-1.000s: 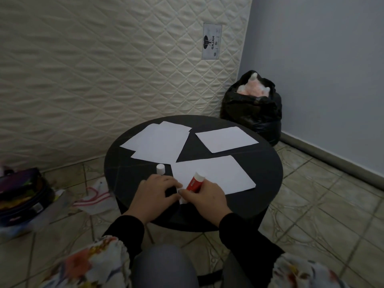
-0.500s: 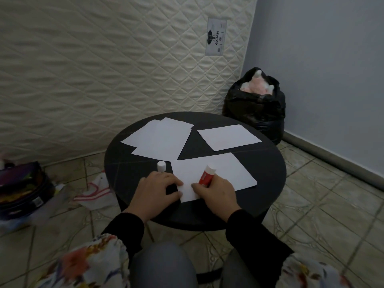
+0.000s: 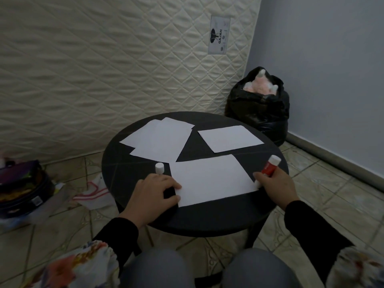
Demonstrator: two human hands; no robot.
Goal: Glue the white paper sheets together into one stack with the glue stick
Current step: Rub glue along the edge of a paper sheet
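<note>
A round black table (image 3: 207,217) carries several white paper sheets. The nearest sheet (image 3: 212,179) lies in front of me. My left hand (image 3: 154,196) presses its near left corner flat with the fingertips. My right hand (image 3: 274,188) grips a red glue stick (image 3: 270,166), its lower end touching the sheet's right corner. The white glue cap (image 3: 159,168) stands upright just left of that sheet. Two overlapping sheets (image 3: 160,140) lie at the far left, and a single sheet (image 3: 229,138) at the far right.
A quilted mattress (image 3: 104,69) leans on the wall behind the table. A full black rubbish bag (image 3: 259,113) stands at the back right corner. On the tiled floor to the left lie a dark bag (image 3: 18,190) and a white cloth (image 3: 93,192).
My right hand has slid the glue stick from the near left part of the sheet across to its right corner. My left hand has stayed on the left corner.
</note>
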